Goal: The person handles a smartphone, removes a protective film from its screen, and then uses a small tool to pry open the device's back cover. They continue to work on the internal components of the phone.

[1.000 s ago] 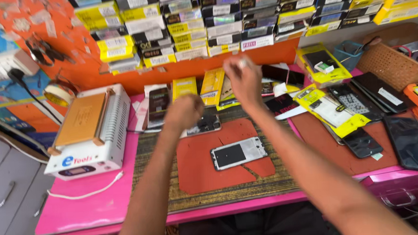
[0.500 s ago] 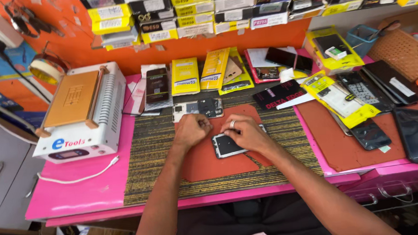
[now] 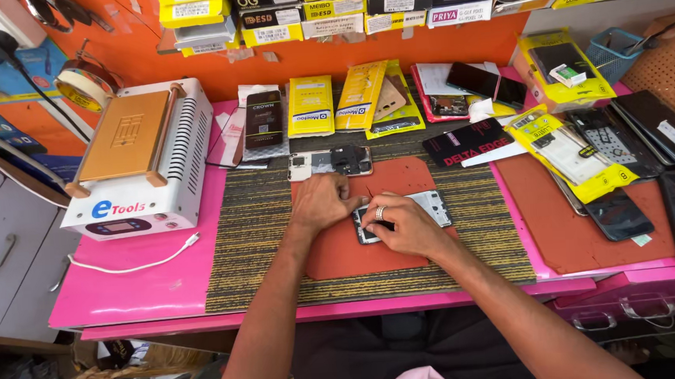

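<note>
We rest both hands on the opened phone point(image 3: 424, 207), which lies flat on the red mat point(image 3: 372, 250) over the striped yellow-and-black mat point(image 3: 255, 241); our left hand point(image 3: 321, 202) presses down at the phone's left end, fingers loosely curled; our right hand point(image 3: 402, 224), a ring on one finger, pinches at its near edge; a second opened phone point(image 3: 330, 163) lies just behind; the white heating machine point(image 3: 144, 158) stands well apart at the left.

Bright, even, sharp; wide-angle edge distortion
</note>
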